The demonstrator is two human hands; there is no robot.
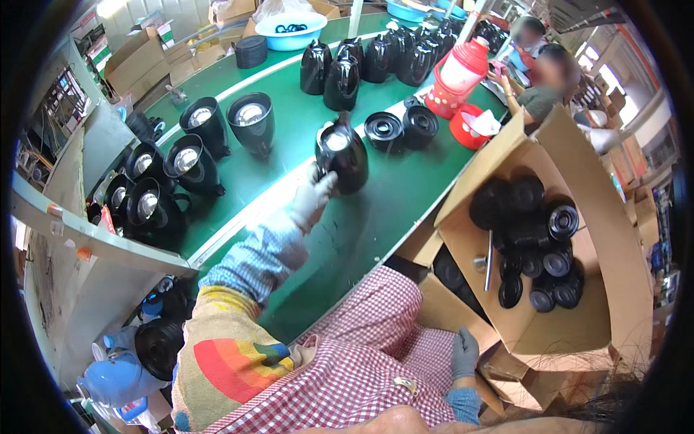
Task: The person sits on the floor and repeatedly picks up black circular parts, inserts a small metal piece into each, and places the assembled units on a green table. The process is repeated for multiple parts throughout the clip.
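Observation:
My left hand (314, 197), in a grey glove, is closed at the handle side of a glossy black jug (351, 163) over the green conveyor belt. The jug's open top shows a silvery inside. Down by my checked apron, my right hand (465, 353) wears a grey glove too. Its fingers look stretched out, with nothing seen in them, close to the cardboard box (463, 242). Two round black lids (384, 130) lie on the belt just past the jug. Left of it stand several black jug bodies (251, 119) with shiny silver liners.
Several finished-looking black jugs (341, 83) stand farther along the belt (289, 286). Black round parts fill the box at right. A red-and-white flask (463, 66) and a red tub (471, 129) stand at the belt's right edge. Co-workers sit beyond. A blue basin (291, 36) is at the back.

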